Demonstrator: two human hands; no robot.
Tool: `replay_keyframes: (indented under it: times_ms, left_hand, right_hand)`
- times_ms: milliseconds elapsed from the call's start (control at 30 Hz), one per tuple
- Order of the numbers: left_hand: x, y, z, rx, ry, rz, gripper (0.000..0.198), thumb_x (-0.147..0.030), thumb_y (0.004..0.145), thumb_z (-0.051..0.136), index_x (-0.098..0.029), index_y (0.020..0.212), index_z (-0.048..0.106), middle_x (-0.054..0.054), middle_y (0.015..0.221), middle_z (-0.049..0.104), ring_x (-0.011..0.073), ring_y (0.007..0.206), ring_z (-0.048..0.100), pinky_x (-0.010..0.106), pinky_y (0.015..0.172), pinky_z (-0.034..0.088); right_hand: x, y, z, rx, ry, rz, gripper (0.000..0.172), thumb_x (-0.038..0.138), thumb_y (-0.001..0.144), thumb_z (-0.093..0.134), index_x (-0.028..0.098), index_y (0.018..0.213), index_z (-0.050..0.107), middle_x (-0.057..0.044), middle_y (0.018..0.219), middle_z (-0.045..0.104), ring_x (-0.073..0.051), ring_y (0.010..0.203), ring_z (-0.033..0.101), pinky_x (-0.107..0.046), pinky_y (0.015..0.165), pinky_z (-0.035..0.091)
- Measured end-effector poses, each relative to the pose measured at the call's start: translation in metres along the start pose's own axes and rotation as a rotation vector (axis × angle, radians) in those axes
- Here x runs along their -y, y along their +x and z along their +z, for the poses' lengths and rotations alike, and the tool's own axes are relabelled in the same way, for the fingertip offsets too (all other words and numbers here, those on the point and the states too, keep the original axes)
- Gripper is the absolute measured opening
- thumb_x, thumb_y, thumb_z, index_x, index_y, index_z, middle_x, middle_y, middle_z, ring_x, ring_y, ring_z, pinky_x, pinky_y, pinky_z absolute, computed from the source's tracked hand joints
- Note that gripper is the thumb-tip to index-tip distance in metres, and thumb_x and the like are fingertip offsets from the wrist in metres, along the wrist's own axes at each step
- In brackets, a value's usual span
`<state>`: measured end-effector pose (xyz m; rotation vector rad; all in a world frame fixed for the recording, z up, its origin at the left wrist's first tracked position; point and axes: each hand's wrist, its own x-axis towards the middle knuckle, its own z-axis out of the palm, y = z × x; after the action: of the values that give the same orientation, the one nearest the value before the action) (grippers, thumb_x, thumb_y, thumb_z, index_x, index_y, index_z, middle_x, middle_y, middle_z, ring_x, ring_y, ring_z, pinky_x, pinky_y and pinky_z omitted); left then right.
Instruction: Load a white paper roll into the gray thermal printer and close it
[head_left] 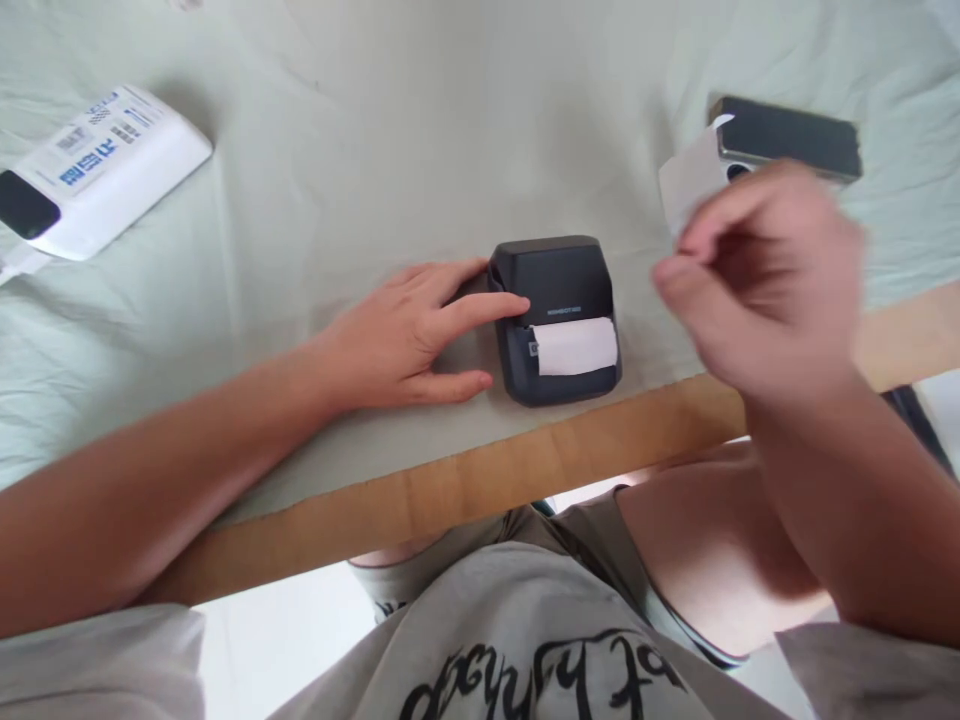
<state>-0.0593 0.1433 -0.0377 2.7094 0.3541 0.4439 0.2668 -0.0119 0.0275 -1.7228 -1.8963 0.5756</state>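
Observation:
A small black label printer [555,280] sits near the table's front edge, with a white paper strip [577,347] lying over its front slot. My left hand [416,335] rests at the printer's left side, fingers spread. Its index fingertip touches the top cover, and the thumb is apart from the body. My right hand [772,270] is raised to the right of the printer, blurred, with thumb and index finger pinched together. Just beyond those fingertips is a white piece of paper [690,180]; whether the pinch holds it I cannot make out.
At the far right lies a dark oblong box [795,135], partly behind the right hand. A white device with a printed label [112,170] lies at the left. Pale cloth covers the table, ending at a wooden front edge [480,490].

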Motion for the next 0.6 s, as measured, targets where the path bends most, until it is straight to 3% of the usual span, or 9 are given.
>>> replay_keyframes:
  times_ms: [133, 200, 300, 433, 600]
  left_hand:
    - [-0.006, -0.007, -0.001, -0.030, 0.068, -0.015, 0.084, -0.074, 0.124, 0.042, -0.016, 0.185, 0.040, 0.027, 0.183, 0.061, 0.0424, 0.167, 0.066, 0.067, 0.137, 0.058]
    - [-0.010, -0.009, -0.004, -0.016, 0.044, -0.034, 0.089, -0.077, 0.122, 0.047, -0.014, 0.185, 0.036, 0.025, 0.185, 0.060, 0.0407, 0.168, 0.066, 0.064, 0.141, 0.056]
    - [-0.016, -0.010, -0.009, -0.009, 0.015, -0.045, 0.090, -0.077, 0.118, 0.056, -0.017, 0.184, 0.040, 0.025, 0.188, 0.057, 0.0446, 0.168, 0.066, 0.064, 0.140, 0.057]
    - [-0.024, -0.010, -0.013, 0.033, 0.085, -0.022, 0.077, -0.069, 0.121, 0.054, -0.011, 0.171, 0.054, 0.034, 0.186, 0.055, 0.0497, 0.165, 0.068, 0.068, 0.137, 0.059]
    - [-0.029, -0.010, -0.014, -0.018, 0.011, -0.096, 0.064, -0.060, 0.121, 0.059, -0.025, 0.174, 0.054, 0.022, 0.184, 0.063, 0.0427, 0.163, 0.072, 0.064, 0.135, 0.063]
  right_hand:
    - [-0.013, 0.041, 0.017, 0.050, 0.171, 0.011, 0.039, 0.030, 0.113, 0.074, 0.024, 0.148, 0.056, 0.005, 0.091, 0.054, -0.009, 0.075, 0.051, -0.028, 0.071, 0.048]
    - [-0.016, 0.047, 0.018, 0.122, 0.255, 0.019, 0.053, 0.031, 0.111, 0.072, 0.025, 0.159, 0.050, 0.009, 0.081, 0.052, -0.009, 0.069, 0.052, -0.027, 0.068, 0.048]
    - [-0.018, 0.045, 0.013, 0.209, 0.251, 0.035, 0.070, 0.040, 0.112, 0.069, 0.024, 0.175, 0.042, 0.010, 0.074, 0.060, -0.012, 0.063, 0.058, -0.029, 0.064, 0.047]
    - [-0.017, 0.043, 0.010, 0.221, 0.153, 0.017, 0.068, 0.046, 0.114, 0.064, 0.023, 0.175, 0.046, 0.004, 0.087, 0.077, -0.013, 0.065, 0.065, -0.031, 0.063, 0.050]
    - [-0.017, 0.041, 0.011, 0.214, 0.111, -0.078, 0.059, 0.045, 0.120, 0.058, 0.028, 0.174, 0.043, 0.004, 0.090, 0.076, -0.015, 0.068, 0.070, -0.032, 0.064, 0.055]
